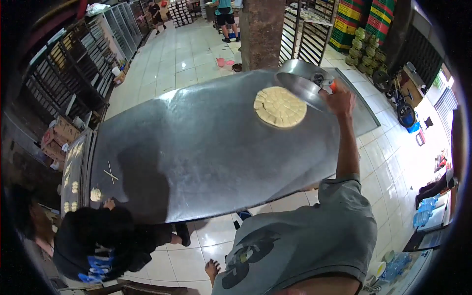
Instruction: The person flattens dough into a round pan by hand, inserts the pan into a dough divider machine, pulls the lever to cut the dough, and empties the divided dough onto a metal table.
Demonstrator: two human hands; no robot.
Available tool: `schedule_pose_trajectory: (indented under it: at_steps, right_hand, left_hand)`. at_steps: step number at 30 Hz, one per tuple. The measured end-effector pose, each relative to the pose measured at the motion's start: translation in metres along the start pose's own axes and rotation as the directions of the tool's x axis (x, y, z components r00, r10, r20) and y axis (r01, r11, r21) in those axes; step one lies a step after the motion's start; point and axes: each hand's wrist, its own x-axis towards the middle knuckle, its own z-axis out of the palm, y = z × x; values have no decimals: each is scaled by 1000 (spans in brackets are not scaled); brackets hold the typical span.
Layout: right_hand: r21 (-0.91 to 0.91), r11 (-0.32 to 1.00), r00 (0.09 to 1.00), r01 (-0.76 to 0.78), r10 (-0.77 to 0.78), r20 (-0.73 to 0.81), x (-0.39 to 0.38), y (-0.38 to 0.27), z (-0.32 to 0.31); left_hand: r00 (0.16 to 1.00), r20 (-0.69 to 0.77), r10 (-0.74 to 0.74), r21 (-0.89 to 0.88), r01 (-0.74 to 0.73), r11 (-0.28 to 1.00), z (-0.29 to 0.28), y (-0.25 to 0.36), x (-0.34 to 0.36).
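My right hand [340, 99] is closed at the side of a round, shallow metal pan [301, 81], near its orange-red grip. The pan is tilted on its side at the far right of the metal table. Just left of it lies a flat round slab of pale dough [279, 108], scored or cut into many small pieces; the pan overlaps its right edge in view. Below the table's near edge hangs my left hand [212, 269], with nothing in it and its fingers apart.
A co-worker in black [93, 241] leans at the table's left, one hand near a knotted dough piece [96, 194]. Two crossed dough strips [111, 173] lie beyond. Shaped dough sits on a tray [73, 172]. A pillar [263, 34] stands behind the metal table [206, 142].
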Motion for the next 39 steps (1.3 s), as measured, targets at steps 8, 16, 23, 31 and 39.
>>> schedule_pose_trajectory:
  at_steps: [8, 16, 23, 31, 39]
  right_hand:
    - [332, 639, 684, 694, -442, -580, -173, 0, -164]
    - [816, 52, 725, 576, -493, -481, -368, -100, -230]
    - [976, 178, 529, 124, -844, 87, -600, -208, -242]
    - [957, 261, -35, 124, -963, 267, -902, -282, -250]
    - [870, 401, -731, -288, -679, 70, -1118, -355, -453]
  left_hand:
    - [843, 306, 442, -158, -413, 897, 30, 32, -90]
    - [809, 238, 537, -639, -285, 714, -63, -72, -227]
    - [891, -139, 433, -958, -231, 169, -196, -151, -313]
    - [883, -405, 236, -914, -399, -74, -379, -261, -415]
    - [462, -757, -463, -567, -816, 113, -516, -423, -426]
